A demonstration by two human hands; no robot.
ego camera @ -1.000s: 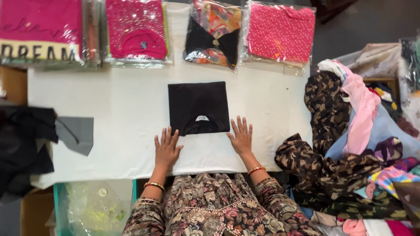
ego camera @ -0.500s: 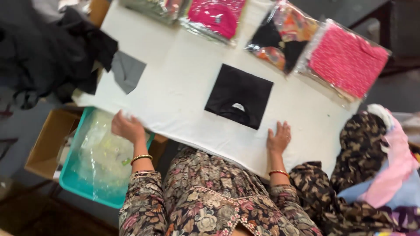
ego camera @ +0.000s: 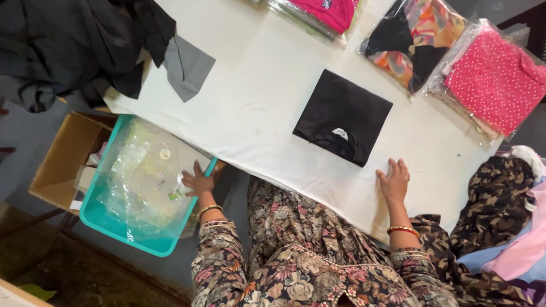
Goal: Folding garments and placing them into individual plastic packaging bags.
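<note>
My left hand (ego camera: pixel 199 182) is down in the teal bin (ego camera: pixel 122 233) beside the table (ego camera: pixel 256 102), fingers resting on the clear poly bags (ego camera: pixel 142 182) piled inside. Looks like I'm pinching the top bag's edge, but can't tell for sure, the plastic hides the fingertips. My right hand (ego camera: pixel 393 181) lies flat on the table's near edge, fingers spread a bit, palm down, holding nothing. The folded black shirt (ego camera: pixel 343 116) sits just beyond and to the left of it, near but not touching, neck label facing me.

Far side of table: 3 bagged garments w/ a pink one (ego camera: pixel 330 11), a black-and-orange print (ego camera: pixel 412 42) and a red dotted one (ego camera: pixel 492 79). A grey cloth piece (ego camera: pixel 187 65) lies at the table's left end, next to a heap of black fabric (ego camera: pixel 68 45). Cardboard box (ego camera: pixel 65 159) sits just left of the bin. Pile of mixed clothes (ego camera: pixel 500 227) by my right arm.
</note>
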